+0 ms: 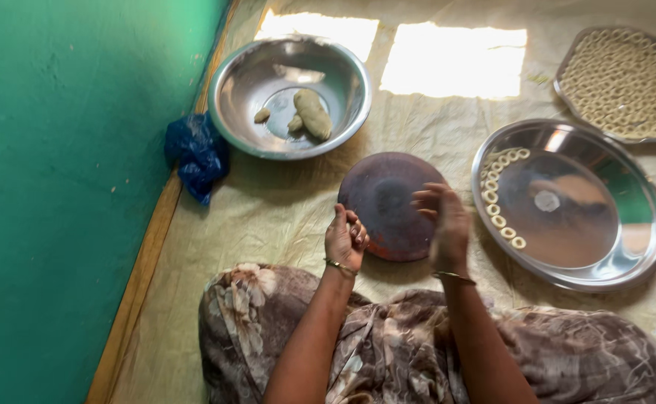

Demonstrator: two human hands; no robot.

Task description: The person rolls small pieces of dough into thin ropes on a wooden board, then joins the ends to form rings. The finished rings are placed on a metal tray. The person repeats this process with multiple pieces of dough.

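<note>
Dark round board [388,206] beneath 2 hands: left hand [345,239] loosely curled, right hand [444,224] blurred, fingers half-bent

A dark round board [388,203] lies flat just beyond both hands.

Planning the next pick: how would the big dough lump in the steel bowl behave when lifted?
The dough lump looks soft and irregular, so it would probably sag and dent under fingers. It may stick slightly to the steel bowl. Its elongated, flattened shape makes rolling unlikely.
</note>
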